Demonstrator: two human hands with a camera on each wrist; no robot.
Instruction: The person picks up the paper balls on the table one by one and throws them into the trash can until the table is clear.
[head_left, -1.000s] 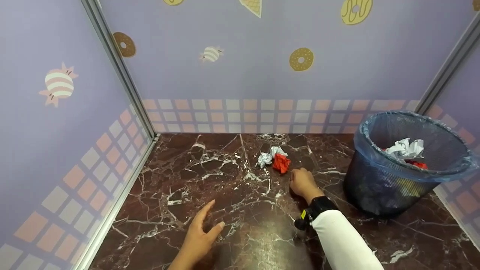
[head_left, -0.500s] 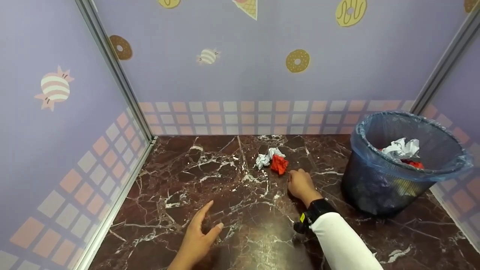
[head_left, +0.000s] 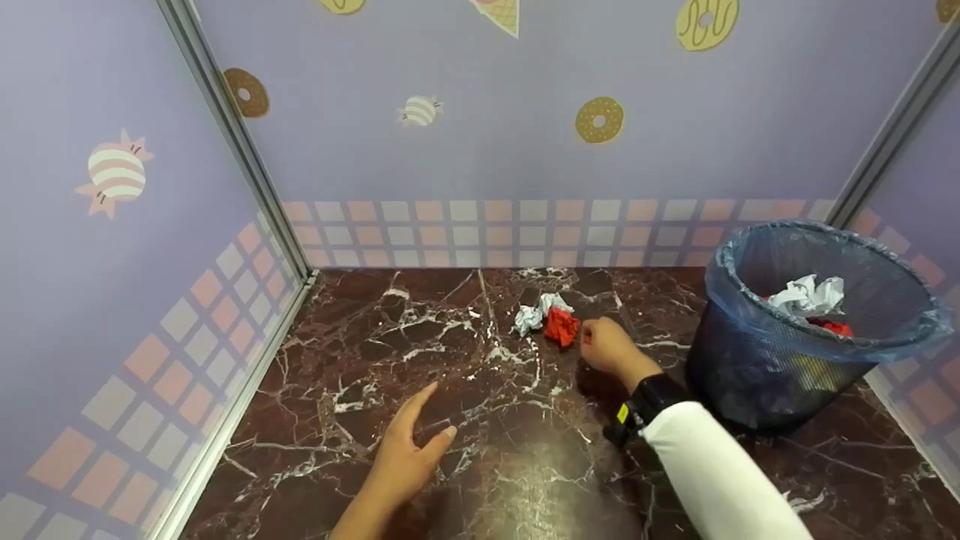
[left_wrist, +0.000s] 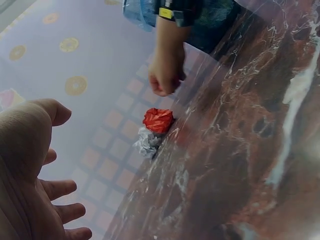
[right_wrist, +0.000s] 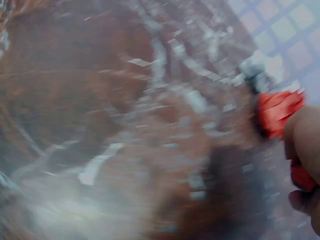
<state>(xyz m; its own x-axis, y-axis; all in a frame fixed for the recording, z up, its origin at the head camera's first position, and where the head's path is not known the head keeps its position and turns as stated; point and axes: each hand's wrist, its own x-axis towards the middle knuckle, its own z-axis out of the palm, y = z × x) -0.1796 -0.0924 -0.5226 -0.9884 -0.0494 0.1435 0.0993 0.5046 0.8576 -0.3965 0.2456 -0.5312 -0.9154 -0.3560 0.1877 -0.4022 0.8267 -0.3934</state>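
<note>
A red crumpled paper ball (head_left: 562, 326) (left_wrist: 158, 120) (right_wrist: 277, 112) lies on the dark marble floor (head_left: 465, 360), touching a grey-white crumpled ball (head_left: 534, 315) (left_wrist: 145, 142). My right hand (head_left: 600, 345) (left_wrist: 165, 82) hovers just right of the red ball with its fingers (right_wrist: 305, 145) curled. A small red scrap (right_wrist: 301, 177) (head_left: 586, 339) shows pinched at the fingertips. My left hand (head_left: 416, 450) (left_wrist: 30, 170) rests flat on the floor near the front, fingers spread, holding nothing.
A dark mesh bin (head_left: 750, 352) with a blue liner (left_wrist: 142, 10) stands at the right and holds white paper (head_left: 808, 294) and red paper (head_left: 832, 328). Purple patterned walls (head_left: 487, 150) close in the floor on three sides.
My right hand has lifted off the floor and moved a little forward towards the red ball. The left hand has hardly moved.
</note>
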